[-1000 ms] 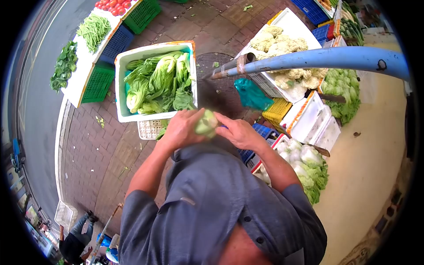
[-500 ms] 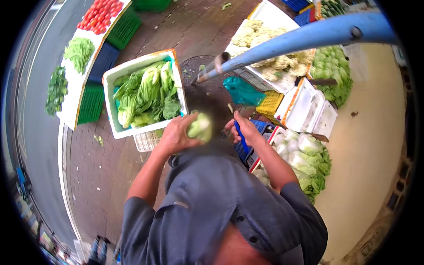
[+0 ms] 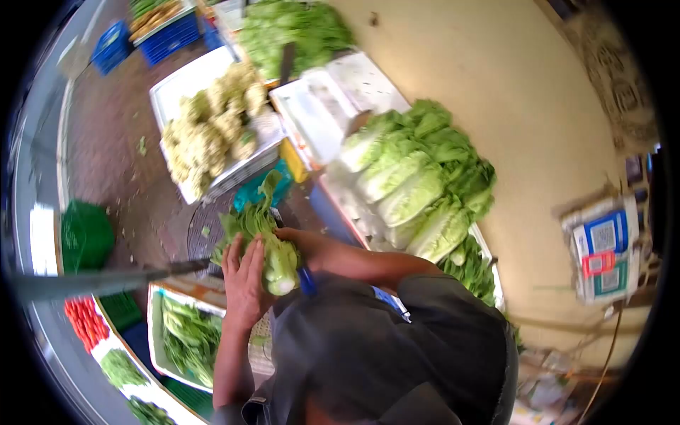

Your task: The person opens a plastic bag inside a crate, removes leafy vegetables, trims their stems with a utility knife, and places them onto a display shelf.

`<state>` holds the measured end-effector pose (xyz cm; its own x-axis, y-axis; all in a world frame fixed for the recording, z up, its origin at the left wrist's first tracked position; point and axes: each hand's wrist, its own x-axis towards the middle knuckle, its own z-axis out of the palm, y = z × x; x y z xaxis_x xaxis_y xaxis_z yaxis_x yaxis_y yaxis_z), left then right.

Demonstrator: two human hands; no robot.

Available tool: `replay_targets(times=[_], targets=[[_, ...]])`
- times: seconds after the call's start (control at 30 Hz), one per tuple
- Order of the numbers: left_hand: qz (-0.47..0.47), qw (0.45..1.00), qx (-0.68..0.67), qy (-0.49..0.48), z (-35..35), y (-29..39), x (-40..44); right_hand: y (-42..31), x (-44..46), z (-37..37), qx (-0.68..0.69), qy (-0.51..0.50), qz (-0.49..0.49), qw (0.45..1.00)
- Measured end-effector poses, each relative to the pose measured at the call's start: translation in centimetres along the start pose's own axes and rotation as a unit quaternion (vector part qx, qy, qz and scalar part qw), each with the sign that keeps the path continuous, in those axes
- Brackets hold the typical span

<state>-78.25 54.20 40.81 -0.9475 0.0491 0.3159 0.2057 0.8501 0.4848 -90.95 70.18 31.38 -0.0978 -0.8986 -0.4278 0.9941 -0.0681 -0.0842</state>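
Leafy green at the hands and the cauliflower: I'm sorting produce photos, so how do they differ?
The leafy green is green with a pale stalk end; the cauliflower is cream. The leafy green is one bunch against the left hand; the cauliflower forms a heap on a white box. Both are vegetables.

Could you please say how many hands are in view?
2: the left hand lies against the held leafy vegetable; the right hand, partly hidden, is at its other side.

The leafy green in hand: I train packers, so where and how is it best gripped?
Probably grip the leafy green by its thick pale stalks near the base, coming from the left: the stalks bunch tightly there, the leaves spread loosely, and a blue object borders the right.
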Motion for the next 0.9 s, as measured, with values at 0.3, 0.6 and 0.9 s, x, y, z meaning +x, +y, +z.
replay_targets(times=[0.3, 0.6, 0.9], targets=[[-0.091, 0.964, -0.244, 0.043, 5.6, 1.6, 8.3, -14.9, -25.4, -1.9, -0.148, 0.287, -0.484, 0.813], [-0.37, 0.882, -0.194, -0.215, 16.6, -9.1, -6.0, -23.2, -49.2, -12.2, -0.301, 0.694, -0.436, 0.488], [-0.48, 0.836, -0.162, -0.209, 17.1, -13.2, -15.0, -29.3, -44.8, -22.6, -0.346, 0.866, -0.072, 0.354]])
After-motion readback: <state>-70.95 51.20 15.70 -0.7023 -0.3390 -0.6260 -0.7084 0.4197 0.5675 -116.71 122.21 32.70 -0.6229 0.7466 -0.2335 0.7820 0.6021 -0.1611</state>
